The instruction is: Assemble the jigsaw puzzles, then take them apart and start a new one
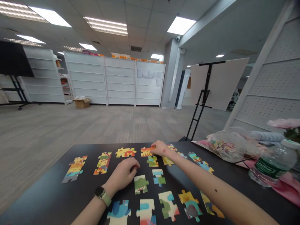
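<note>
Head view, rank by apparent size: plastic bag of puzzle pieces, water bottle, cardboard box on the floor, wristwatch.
Largest: the plastic bag and water bottle, too alike to rank.
Smallest: the cardboard box and wristwatch, also alike; nearness makes this unsure.

Plastic water bottle (273, 164) beside crumpled plastic bag (231, 147)

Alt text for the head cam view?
Colourful jigsaw puzzle pieces lie spread on a black table. The right hand touches a yellow-orange piece; the left hand, with a smartwatch on the wrist, curls near a green-and-white piece. A plastic water bottle sits at the right.
</note>
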